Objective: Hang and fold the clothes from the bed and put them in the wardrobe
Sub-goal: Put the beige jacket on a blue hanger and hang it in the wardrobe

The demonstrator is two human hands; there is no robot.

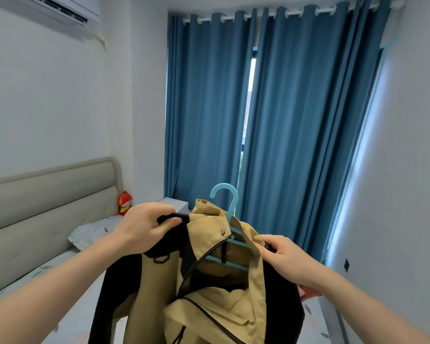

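A tan and black jacket [216, 301] hangs in front of me on a light blue plastic hanger [230, 209], whose hook sticks up above the collar. My left hand [147, 227] grips the black left shoulder of the jacket, fingers curled over the fabric. My right hand [287, 259] pinches the black right shoulder at the hanger's end. The jacket's front is unzipped and the hanger's bars show inside the collar. The bed [60, 276] lies below and to the left.
A padded grey headboard [50, 192] stands at the left with a pillow [92, 232] and a small red plush toy [125, 203]. Blue curtains [271, 115] cover the window ahead. A white wall is close on the right. An air conditioner [62, 8] hangs top left.
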